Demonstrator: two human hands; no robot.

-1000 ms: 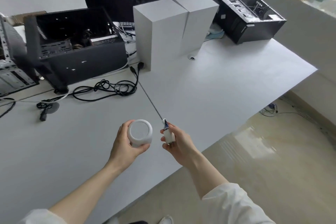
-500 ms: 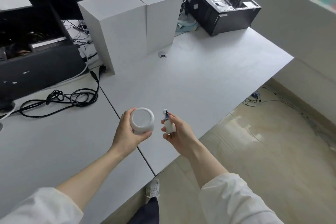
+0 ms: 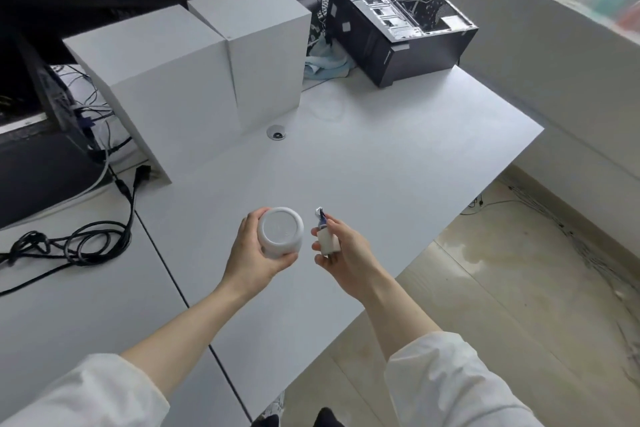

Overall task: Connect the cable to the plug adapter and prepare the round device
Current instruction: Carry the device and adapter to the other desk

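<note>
Left hand is cupping the round device, seemingly light, rigid and smooth; right hand, just beside it, is pinching the small plug adapter by its sides.

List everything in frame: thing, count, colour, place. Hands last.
round device: 1, white, held above the table's near edge
plug adapter: 1, white, with a blue-and-metal connector at its top, held right of the device
table: 1, white, fills the middle
boxes: 2, white, upright, side by side at the back
open computer case: 1, black, back right corner
cable bundle: 1, black, coiled on the left
grommet: 1, silver, in front of the boxes
cloth: 1, pale blue, between boxes and case
left hand: grips the round device
right hand: holds the plug adapter
</note>
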